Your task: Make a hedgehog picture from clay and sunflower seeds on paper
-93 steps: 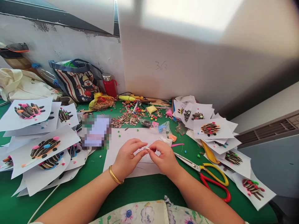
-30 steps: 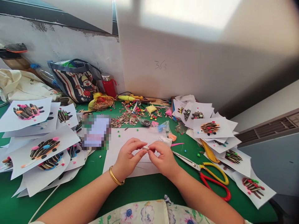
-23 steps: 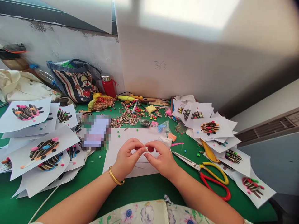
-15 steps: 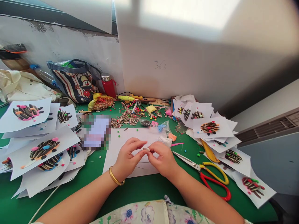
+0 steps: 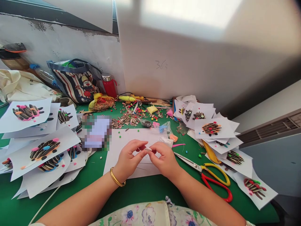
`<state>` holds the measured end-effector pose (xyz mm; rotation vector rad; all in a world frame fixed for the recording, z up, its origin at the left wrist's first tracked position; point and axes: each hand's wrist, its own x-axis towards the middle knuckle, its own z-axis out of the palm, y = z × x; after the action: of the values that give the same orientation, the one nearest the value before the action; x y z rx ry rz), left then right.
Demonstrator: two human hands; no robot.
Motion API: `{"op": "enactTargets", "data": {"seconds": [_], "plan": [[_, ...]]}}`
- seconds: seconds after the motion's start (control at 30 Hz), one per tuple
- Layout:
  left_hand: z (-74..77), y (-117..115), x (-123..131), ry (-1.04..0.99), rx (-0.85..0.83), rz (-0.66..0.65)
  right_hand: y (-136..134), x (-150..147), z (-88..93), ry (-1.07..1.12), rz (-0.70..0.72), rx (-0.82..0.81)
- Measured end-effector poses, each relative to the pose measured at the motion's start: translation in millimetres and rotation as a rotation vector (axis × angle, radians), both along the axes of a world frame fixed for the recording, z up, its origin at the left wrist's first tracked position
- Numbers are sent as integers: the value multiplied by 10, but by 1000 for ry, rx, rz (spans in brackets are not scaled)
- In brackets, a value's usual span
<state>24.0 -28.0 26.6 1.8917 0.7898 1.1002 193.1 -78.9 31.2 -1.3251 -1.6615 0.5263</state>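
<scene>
Between the fingertips of both hands is a small white lump of modelling clay (image 5: 147,149), flattened and partly hidden by the fingers. My left hand (image 5: 129,157), with a gold bangle at the wrist, pinches it from the left. From the other side my right hand (image 5: 164,158) pinches it with thumb and forefinger. Both hands are above a white sheet of paper (image 5: 113,157) lying on the green table, with faint lines on it. Just beyond my right hand lies a white clay piece (image 5: 167,142) in clear wrapping.
Scissors (image 5: 202,168) with yellow and red handles lie to the right. Sunflower seeds (image 5: 127,119) and coloured balls are scattered behind the paper. Stacked seed-decorated sheets (image 5: 44,150) stand left, more sheets (image 5: 211,128) right. A blurred phone (image 5: 97,133), red flask (image 5: 109,86) and striped bag (image 5: 72,81) are leftward.
Both hands stay in nearly the same place, with the fingers shifting slightly around the white clay. The clay appears turned a little. Nothing else has visibly moved.
</scene>
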Motion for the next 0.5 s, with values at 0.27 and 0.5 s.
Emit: {"op": "enactTargets", "data": {"seconds": [0.27, 0.5], "plan": [[24, 11, 5, 53, 28, 26, 0, -13, -11, -60, -8, 11], [-9, 7, 5, 69, 24, -15, 4, -13, -32, -96, 7, 7]]}}
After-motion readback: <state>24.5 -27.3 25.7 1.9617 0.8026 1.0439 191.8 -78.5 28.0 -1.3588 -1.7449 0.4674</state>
